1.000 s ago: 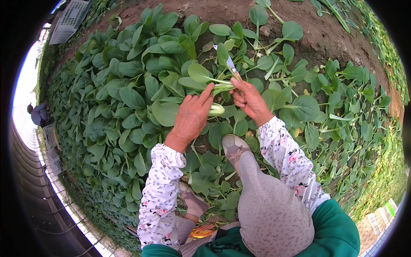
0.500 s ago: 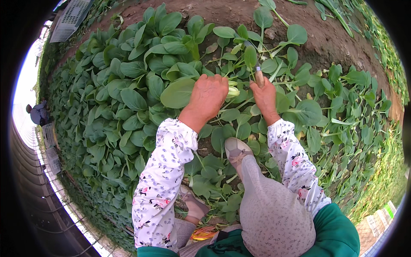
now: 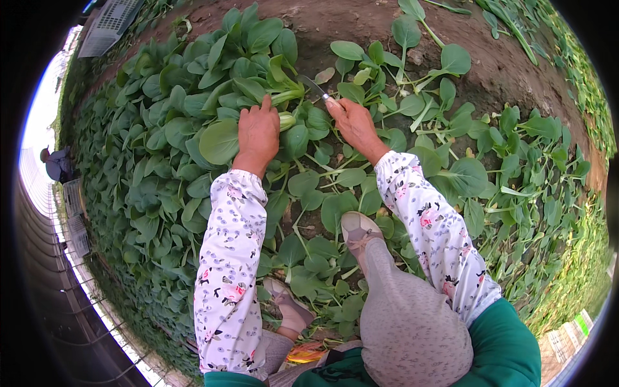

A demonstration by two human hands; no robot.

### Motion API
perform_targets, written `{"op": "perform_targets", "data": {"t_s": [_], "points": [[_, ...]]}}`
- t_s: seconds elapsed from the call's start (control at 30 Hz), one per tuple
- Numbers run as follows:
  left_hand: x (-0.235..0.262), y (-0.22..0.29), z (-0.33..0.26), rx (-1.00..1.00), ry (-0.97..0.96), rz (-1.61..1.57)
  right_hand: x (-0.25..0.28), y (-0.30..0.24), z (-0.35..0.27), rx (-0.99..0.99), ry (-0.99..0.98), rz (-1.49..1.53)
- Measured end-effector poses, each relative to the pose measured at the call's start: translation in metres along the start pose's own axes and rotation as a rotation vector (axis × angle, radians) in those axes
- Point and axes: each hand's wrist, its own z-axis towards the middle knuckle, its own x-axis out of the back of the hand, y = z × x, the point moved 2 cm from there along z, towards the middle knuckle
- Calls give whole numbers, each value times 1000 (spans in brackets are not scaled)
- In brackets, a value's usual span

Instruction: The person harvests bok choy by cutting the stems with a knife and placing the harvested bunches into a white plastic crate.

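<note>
Fingers (image 3: 265, 103) clasp smooth pale stalk (image 3: 286, 120); thin blade (image 3: 312, 86) beside.

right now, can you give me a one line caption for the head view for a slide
Left hand grips a leafy green plant while the right hand holds a small knife beside its stalks, over a dense vegetable bed.
</note>
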Motion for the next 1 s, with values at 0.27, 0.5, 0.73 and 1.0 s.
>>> {"op": "perform_targets", "data": {"t_s": [0.27, 0.5, 0.73, 1.0], "points": [[-6, -2, -7, -18, 73, -26, -20, 43, 14, -169, -112, 50], [9, -3, -7, -6, 101, -93, -15, 33, 4, -256, -566, 91], [52, 44, -63, -192, 285, -238, 25, 22, -52, -326, -226, 732], [61, 73, -119, -83, 387, -329, 4, 4, -90, -559, -291, 1037]]}}
